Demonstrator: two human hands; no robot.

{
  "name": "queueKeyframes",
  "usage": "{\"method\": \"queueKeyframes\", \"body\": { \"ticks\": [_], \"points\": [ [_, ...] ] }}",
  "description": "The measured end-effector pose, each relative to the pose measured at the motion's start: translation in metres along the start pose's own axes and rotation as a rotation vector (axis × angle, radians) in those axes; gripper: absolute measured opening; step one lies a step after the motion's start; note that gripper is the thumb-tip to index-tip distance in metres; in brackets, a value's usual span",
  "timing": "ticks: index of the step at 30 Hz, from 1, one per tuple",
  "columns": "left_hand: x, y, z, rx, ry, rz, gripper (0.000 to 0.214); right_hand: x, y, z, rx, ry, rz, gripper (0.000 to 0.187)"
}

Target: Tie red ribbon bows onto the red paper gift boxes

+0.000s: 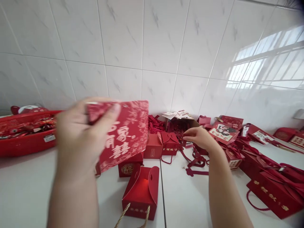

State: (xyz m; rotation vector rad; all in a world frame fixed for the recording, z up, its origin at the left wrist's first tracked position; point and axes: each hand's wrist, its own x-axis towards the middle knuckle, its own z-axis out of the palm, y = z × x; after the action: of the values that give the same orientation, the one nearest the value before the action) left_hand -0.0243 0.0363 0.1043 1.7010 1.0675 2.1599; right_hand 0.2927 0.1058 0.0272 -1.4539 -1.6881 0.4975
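Observation:
Raised in front of me on the left, my left hand (87, 126) is closed round a flat red card (133, 126) with white characters and a pale floral pattern. Its thumb presses on the card's front, and a folded red piece shows near the thumb. Farther back, my right hand (201, 137) is at an open cardboard box (190, 123) of dark red ribbons, fingertips pinched together. What they hold, if anything, is too small to make out. Dark red ribbons (198, 160) lie below that hand. Between my forearms stands a red gift box (142, 190) with rope handles, its top partly open.
A red basket (30, 147) filled with red-wrapped packets stands at the left. Small red boxes (153, 145) are in the middle. On the right, several red gift boxes (270, 190) with ribbons cover the white table (185, 202). A tiled wall (156, 41) rises behind.

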Motion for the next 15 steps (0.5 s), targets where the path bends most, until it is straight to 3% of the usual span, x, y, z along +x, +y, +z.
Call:
{"method": "queueKeyframes", "body": {
  "ticks": [4,7,10,15],
  "points": [
    [-0.016,0.006,0.034,0.157,-0.328,0.070,0.006,-0.035,-0.054,-0.015,0.210,0.230,-0.508,0.010],
    [-0.022,0.007,0.040,0.171,-0.463,0.136,0.009,-0.061,-0.079,-0.014,0.352,0.182,-0.822,0.023],
    [-0.029,0.012,0.040,0.115,-0.553,0.171,0.012,-0.075,-0.093,-0.006,0.313,0.162,-0.946,0.031],
    [-0.039,0.024,0.040,-0.002,-0.608,0.283,0.017,-0.078,-0.103,0.004,0.100,0.320,-0.994,0.034]
  ]
}}
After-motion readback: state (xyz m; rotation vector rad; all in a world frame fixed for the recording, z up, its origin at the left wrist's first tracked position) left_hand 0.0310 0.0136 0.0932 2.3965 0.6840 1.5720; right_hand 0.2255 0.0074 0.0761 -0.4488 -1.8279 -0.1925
